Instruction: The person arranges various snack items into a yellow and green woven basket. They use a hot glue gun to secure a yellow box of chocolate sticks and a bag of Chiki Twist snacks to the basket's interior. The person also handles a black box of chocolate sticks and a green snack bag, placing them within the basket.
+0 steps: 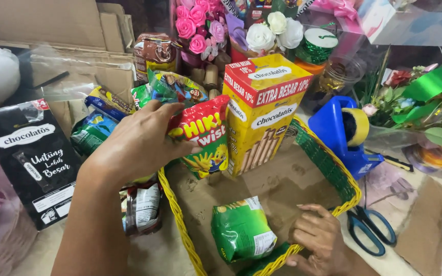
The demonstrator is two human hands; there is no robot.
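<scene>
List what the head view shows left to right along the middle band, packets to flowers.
Black snack box → left hand on the red-and-yellow snack bag → tall yellow-and-red wafer box → blue plastic tape dispenser → green ribbon among artificial flowers.
</scene>
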